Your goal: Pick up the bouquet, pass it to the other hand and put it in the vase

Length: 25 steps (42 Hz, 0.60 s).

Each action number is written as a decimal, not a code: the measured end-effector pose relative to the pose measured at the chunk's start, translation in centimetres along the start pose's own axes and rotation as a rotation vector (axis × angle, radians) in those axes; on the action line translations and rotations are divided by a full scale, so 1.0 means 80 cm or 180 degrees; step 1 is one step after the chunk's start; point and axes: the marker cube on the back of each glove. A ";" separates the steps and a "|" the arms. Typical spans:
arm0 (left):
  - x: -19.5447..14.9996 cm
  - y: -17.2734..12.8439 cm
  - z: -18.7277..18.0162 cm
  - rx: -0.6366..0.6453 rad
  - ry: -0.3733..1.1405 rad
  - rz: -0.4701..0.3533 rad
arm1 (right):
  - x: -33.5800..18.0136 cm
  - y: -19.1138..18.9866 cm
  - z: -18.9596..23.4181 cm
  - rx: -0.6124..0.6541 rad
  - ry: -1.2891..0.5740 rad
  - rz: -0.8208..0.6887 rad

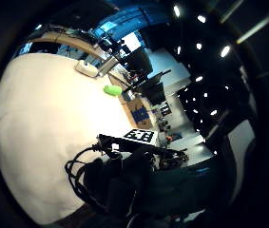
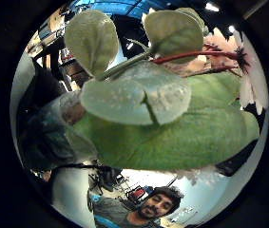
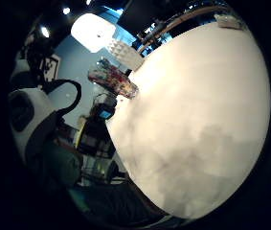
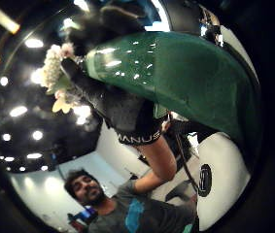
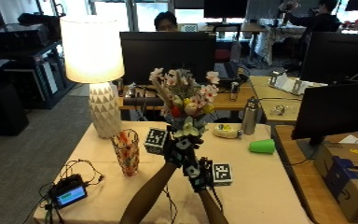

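Note:
The bouquet (image 5: 185, 100), pink, white and yellow flowers over green leaves, stands upright above the middle of the table (image 5: 259, 186). My left hand (image 5: 178, 148) grips its stems just under the blooms. My right hand (image 5: 197, 171) sits directly below, curled round the lower end. In the right thumb side palm view the green wrap (image 4: 185, 73) lies close across the palm, and the left hand (image 4: 122, 111) clasps the stems beyond it. Leaves (image 2: 139, 95) fill the left thumb side palm view. The orange patterned vase (image 5: 126, 151) stands upright on the table, left of both hands, also visible as the vase (image 3: 113, 80).
A white lamp (image 5: 92, 56) stands at the table's back left. A green cup (image 5: 263, 146) lies at the right side, a steel bottle (image 5: 249, 116) and a pale yellow object (image 5: 227, 131) behind. A small screen device (image 5: 70, 193) with cables sits at the front left corner.

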 end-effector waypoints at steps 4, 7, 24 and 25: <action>0.012 0.008 0.010 -0.0018 0.0134 -0.0417 | 0.003 0.005 0.005 -0.0034 -0.0259 0.0186; 0.015 0.006 0.012 -0.0009 0.0067 -0.0375 | -0.004 0.007 0.008 -0.0031 -0.0410 0.0322; 0.116 -0.021 -0.034 -0.0087 -0.0221 -0.0010 | -0.068 0.050 -0.039 -0.0033 -0.0039 0.0054; 0.127 -0.024 -0.043 -0.0087 -0.0239 0.0045 | -0.070 0.055 -0.046 0.0029 0.0001 0.0053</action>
